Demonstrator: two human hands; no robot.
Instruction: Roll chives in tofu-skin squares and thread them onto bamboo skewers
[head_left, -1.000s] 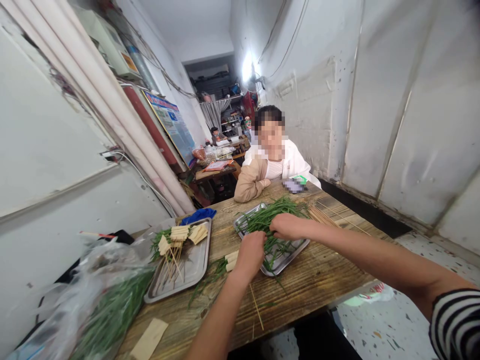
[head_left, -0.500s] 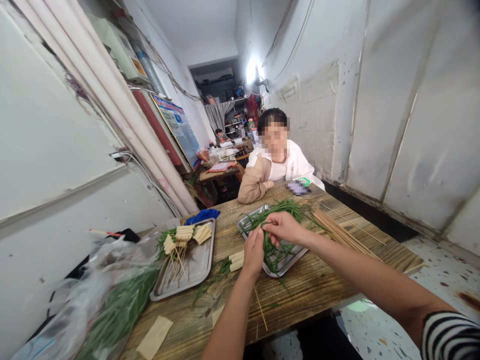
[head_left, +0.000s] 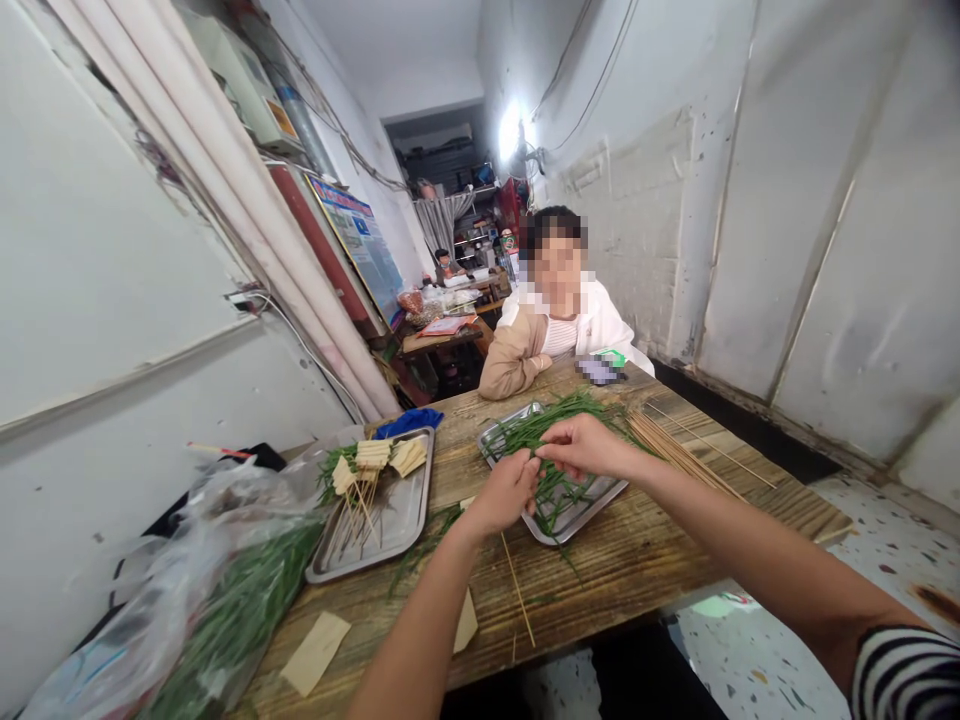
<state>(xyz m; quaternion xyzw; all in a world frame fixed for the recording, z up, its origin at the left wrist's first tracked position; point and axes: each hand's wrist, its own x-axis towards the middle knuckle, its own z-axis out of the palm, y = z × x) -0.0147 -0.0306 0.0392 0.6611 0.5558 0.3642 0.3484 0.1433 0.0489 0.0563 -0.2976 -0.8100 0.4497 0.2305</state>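
Observation:
My left hand (head_left: 508, 492) and my right hand (head_left: 583, 446) meet above a metal tray (head_left: 581, 522) heaped with green chives (head_left: 581, 410). Fingers of both hands are pinched together around thin chives, mostly hidden by the fingers. Below my left wrist a single bamboo skewer (head_left: 517, 590) lies on the wooden table, close to a pale tofu-skin sheet (head_left: 466, 622) partly covered by my forearm. On the left, a second metal tray (head_left: 409, 510) carries skewered tofu-skin rolls (head_left: 373, 455) with chives. Another tofu-skin sheet (head_left: 315, 652) rests near the table's front edge.
A bundle of bamboo skewers (head_left: 679, 455) lies right of the chive tray. Plastic bags with more greens (head_left: 240, 590) fill the left side, and a blue cloth (head_left: 409, 422) sits behind the left tray. A person (head_left: 517, 350) sits across the table (head_left: 637, 575), forearm on it.
My left hand has turned flatter, its wrist shifting left and covering the rolls beside the chive tray. My right hand has moved slightly right and up. The view has shifted a little.

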